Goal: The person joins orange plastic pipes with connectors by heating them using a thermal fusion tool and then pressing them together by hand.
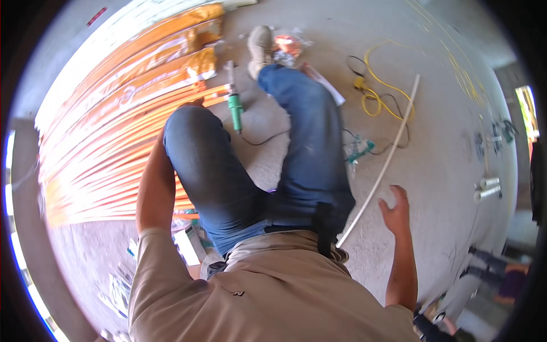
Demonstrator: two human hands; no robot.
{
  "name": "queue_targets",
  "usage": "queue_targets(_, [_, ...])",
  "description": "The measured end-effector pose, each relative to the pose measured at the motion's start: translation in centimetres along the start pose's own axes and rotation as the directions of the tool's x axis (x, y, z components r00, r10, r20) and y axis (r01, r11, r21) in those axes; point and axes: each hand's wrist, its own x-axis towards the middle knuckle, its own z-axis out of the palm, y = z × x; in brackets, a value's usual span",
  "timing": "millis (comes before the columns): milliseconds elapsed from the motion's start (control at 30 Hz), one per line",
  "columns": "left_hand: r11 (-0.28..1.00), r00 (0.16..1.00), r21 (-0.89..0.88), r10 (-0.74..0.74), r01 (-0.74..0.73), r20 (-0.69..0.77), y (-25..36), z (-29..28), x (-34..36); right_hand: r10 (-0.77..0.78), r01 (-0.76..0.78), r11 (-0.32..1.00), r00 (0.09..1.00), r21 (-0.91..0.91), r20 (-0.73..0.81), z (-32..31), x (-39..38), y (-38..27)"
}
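My right hand (395, 212) hangs out to my right with thumb and fingers apart, holding nothing. The nearest thing to it is a long white pipe (380, 176) lying on the floor by my right leg. My left arm reaches down past my left knee. Of my left hand (198, 102) only a small part shows beyond the knee, beside the ends of several long orange pipes (142, 128); its fingers are hidden. Just past those ends lies a green hot-air gun (234, 108) with a metal nozzle and a dark cord.
Orange plastic-wrapped bundles (145, 68) lie at the far left. A yellow cable (373, 102) loops on the floor ahead right. A green item in clear plastic (358, 149) is beside my right leg. White pipe pieces (488, 190) and another person's legs (490, 267) show at the right.
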Motion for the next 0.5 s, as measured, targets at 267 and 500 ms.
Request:
queue_targets(267, [0.931, 0.992, 0.345, 0.129, -0.118, -0.009, 0.2, -0.4, -4.5, -0.204, 0.186, 0.976, 0.964, -0.114, -0.168, -7.7, 15.1, -4.7])
queue_targets(500, [0.684, 0.847, 0.517, 0.313, -0.515, 0.43, 2.7, -2.6, -5.3, -0.293, 0.284, 0.956, 0.918, 0.072, 0.267, -5.2, 27.0, -22.9])
